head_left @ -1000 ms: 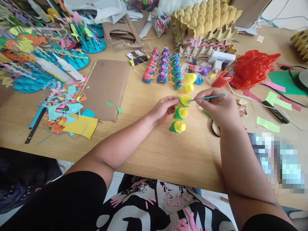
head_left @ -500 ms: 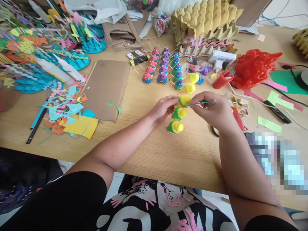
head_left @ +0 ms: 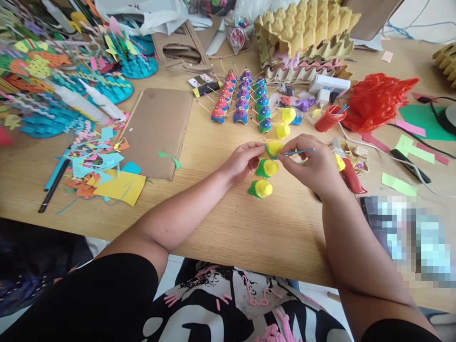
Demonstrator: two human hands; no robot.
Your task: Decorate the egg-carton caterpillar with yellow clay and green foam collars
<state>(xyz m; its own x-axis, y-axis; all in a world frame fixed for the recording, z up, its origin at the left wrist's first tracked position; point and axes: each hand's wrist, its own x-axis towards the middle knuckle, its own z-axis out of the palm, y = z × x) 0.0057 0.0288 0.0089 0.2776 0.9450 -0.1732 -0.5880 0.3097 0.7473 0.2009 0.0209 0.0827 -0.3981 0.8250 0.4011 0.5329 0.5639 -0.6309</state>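
Note:
A row of small yellow cones runs down the middle of the table. The middle yellow-and-green cone (head_left: 275, 148) is held at its left side by the fingertips of my left hand (head_left: 244, 160). Pinched in my right hand (head_left: 308, 161) is a thin blue stick (head_left: 302, 151), its left end at the green edge of that cone. Two cones with green lower parts stand nearer me, the upper one (head_left: 268, 168) and the lower one (head_left: 261, 188). Beyond the held cone are two yellow ones, the nearer (head_left: 282, 131) and the farther (head_left: 288, 115).
Finished-looking painted cones with pins stand in rows (head_left: 241, 102) at the back. Stacked egg trays (head_left: 306, 33), a red cup (head_left: 329, 118) and a red plastic bag (head_left: 381, 102) lie to the right. A cardboard sheet (head_left: 153, 133) and paper scraps (head_left: 96, 166) are at left.
My right hand has shifted slightly left and turned, with the blue stick moving along. A yellow lump now shows beside its wrist. My left hand is nearly unchanged.

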